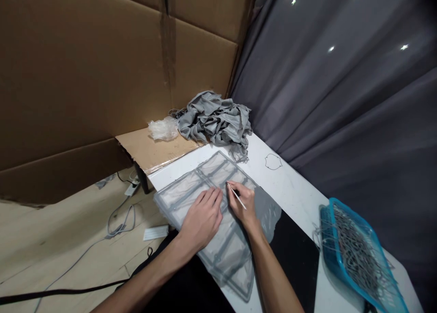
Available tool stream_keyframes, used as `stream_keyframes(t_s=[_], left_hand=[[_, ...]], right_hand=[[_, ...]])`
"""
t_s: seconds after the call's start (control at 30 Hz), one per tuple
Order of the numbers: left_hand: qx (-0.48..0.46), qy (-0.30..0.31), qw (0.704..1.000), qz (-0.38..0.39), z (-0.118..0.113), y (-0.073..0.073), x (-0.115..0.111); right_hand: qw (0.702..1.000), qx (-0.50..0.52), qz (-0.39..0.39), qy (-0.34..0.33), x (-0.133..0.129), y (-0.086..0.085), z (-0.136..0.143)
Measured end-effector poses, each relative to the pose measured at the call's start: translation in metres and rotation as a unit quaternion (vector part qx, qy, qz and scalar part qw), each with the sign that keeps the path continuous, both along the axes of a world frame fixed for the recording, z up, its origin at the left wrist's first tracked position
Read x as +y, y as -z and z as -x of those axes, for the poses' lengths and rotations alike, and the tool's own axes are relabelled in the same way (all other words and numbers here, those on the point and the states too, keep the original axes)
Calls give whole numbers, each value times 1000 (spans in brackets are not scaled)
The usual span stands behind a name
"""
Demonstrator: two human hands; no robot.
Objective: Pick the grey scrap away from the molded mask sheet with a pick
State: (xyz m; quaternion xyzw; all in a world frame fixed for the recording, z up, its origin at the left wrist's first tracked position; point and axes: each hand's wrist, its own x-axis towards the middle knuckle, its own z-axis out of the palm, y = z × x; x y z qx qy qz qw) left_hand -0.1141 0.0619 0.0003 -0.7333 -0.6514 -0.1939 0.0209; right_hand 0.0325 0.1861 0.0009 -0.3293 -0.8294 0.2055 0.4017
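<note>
A grey-edged sheet with pale rectangular panels [177, 192] lies across the white table in front of me. My left hand [202, 217] rests flat on it, palm down, with the fingers stretched out side by side. Just to its right, my right hand [243, 203] pinches a thin white pen-like stick [239, 199] whose dark end is near the sheet's middle. Whether the stick's tip touches the sheet I cannot tell. Plain grey material [268, 213] shows beside my right forearm, over a black mat [297, 254].
A blue plastic basket [355, 231] full of grey cords stands at the right on the white table [290, 185]. A thin dark cord loop [273, 162] lies nearby. Grey fabric [218, 117] and crumpled clear plastic [164, 128] are heaped at the back, before cardboard [119, 63] and a curtain [341, 94].
</note>
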Motion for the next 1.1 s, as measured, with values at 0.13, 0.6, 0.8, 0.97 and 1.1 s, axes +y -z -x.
stream_keyframes(t_s=[0.13,0.6,0.8,0.97,1.1], left_hand=[[-14,-3,1000,0,1,-1,-1],[-30,-11,999,-1,2,0,-3],[-44,-14,999,0,2,3,-2],[-41,-17,999,6,2,1,-2],[-38,-16,999,3,2,0,-2]], right_hand=[[996,45,73,9,2,-5,-3],[980,46,193,33,75,-14,-23],[979,47,196,31,88,-3,-25],[979,66,191,26,85,4,-27],[978,71,195,15,86,4,-28]])
